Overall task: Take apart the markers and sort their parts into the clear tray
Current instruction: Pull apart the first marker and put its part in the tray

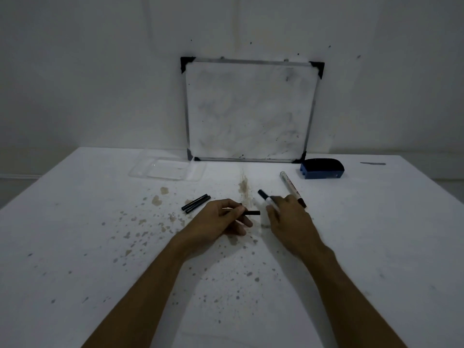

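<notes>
Black cap in left hand grip — right hand gripping marker.

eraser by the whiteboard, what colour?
Blue body with a black top, head view.

Counter: white, flecked with brown and grey stains, a brown streak near the middle.
Whiteboard: white face clouded with grey smears; silver frame, black corner pieces.
Eraser: blue body, black top.
Tray: clear, colourless.
Two loose caps: black.
Marker on the counter: white barrel with reddish print, dark end.
Marker in the right hand: white barrel, black tip section.
Cap in the left hand: black.
Wall: white, a few dark specks.
</notes>
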A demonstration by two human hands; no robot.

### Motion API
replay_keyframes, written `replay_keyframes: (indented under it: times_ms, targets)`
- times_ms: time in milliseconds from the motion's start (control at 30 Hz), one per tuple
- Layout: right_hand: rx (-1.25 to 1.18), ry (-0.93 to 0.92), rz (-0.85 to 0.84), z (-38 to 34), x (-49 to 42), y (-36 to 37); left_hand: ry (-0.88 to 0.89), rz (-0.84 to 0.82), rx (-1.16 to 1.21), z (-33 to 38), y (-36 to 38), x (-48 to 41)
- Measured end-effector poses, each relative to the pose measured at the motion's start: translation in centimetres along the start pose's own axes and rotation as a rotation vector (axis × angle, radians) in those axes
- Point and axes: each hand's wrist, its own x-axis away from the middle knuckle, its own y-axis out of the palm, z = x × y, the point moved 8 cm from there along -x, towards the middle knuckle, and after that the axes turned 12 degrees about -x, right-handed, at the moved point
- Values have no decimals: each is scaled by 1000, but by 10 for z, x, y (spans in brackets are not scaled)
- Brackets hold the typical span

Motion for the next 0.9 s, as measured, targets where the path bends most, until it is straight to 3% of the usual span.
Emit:
replay_keyframes:
  times_ms: [267,467,633,767,900]
  targets:
    - [220,-13,-48,-3,3,9,65,194,-63,3,-5,2]
    - [-321,-168,-59,-39,5,-9,38,339,-180,22,-24,7]
    - [-347,-288,45,-61,11,-4,22,286,-223,33,-36,11]
    - [-335,-298,-5,-72,9,9,-9,231,-227,30,-51,18]
    - [-285,-288,-63,-95,-6,23,-63,364,-305,24,-106,24]
